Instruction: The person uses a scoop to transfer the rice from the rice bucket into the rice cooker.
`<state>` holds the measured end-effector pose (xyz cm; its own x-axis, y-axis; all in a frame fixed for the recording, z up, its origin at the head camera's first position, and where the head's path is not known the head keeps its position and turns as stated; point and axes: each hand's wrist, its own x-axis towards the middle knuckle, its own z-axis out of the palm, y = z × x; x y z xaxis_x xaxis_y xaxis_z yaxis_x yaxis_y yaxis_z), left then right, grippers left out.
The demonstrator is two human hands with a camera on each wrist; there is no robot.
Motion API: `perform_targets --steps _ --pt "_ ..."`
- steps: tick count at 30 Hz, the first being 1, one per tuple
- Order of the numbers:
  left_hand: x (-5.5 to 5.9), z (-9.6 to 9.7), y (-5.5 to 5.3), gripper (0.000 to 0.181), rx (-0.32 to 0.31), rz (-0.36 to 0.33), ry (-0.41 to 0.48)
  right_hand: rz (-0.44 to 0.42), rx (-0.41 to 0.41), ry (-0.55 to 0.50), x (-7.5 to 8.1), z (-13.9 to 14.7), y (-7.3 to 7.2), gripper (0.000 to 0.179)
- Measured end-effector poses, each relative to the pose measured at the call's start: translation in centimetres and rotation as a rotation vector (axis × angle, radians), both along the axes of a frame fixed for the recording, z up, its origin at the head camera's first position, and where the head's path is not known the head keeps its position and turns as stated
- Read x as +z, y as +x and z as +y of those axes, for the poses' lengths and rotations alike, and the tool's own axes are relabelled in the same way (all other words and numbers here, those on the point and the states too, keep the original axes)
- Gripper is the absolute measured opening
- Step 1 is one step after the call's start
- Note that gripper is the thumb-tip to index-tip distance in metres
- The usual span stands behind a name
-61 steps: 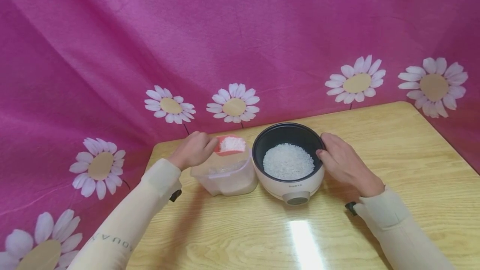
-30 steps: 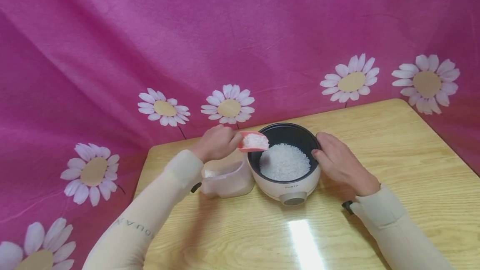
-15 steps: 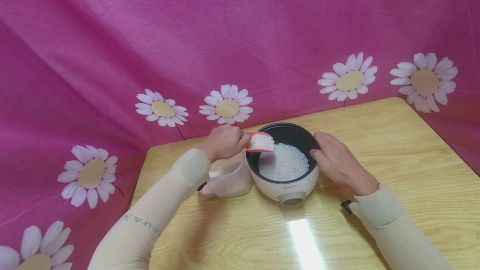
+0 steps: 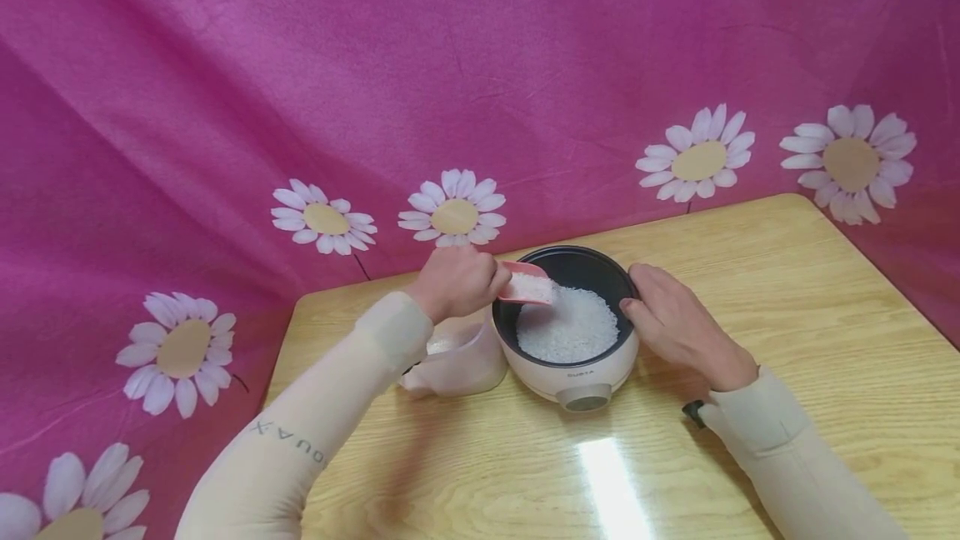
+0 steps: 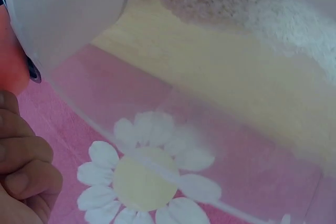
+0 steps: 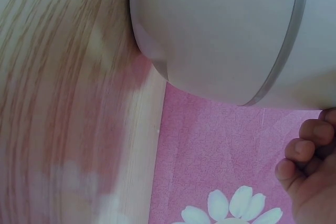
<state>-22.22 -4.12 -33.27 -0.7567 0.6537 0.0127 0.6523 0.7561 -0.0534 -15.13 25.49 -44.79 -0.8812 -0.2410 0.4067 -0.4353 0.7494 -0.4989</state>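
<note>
My left hand point(image 4: 459, 280) grips the handle of a pink scoop point(image 4: 525, 301) loaded with white rice. The scoop reaches over the left rim of a white rice cooker point(image 4: 540, 375), its mouth tipped towards the rice point(image 4: 573, 336) heaped in the black inner pot. At the cooker's right side, my right hand point(image 4: 686, 327) holds the rim, thumb at the edge. Its curled fingers point(image 6: 300, 150) show against the cooker wall in the right wrist view. Left of the cooker stands a translucent rice container point(image 4: 468, 372), partly hidden by my left arm, with rice point(image 5: 220, 3) inside.
The cooker and container stand side by side on a wooden table point(image 4: 750, 290). A magenta curtain with daisies point(image 4: 525, 65) hangs behind the table and along its left. A grey knob point(image 4: 585, 397) sits on the cooker's front.
My left hand has carried the rice-filled scoop right, from above the container to over the cooker, and tipped it slightly. The right hand keeps its hold on the rim.
</note>
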Motion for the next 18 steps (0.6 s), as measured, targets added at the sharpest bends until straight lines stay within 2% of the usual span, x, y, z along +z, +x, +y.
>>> perform_targets --steps 3,8,18 --pt "0.20 -0.11 0.09 0.041 -0.037 0.048 -0.041 -0.001 0.000 0.001 0.01 -0.09 0.03 0.004" --pt "0.54 0.14 0.40 0.039 -0.084 0.087 -0.086 -0.001 0.000 0.001 0.03 -0.08 0.08 0.004" --pt "0.69 0.49 0.76 0.042 -0.132 0.172 -0.112 -0.030 -0.002 0.003 0.07 -0.06 0.10 0.004"
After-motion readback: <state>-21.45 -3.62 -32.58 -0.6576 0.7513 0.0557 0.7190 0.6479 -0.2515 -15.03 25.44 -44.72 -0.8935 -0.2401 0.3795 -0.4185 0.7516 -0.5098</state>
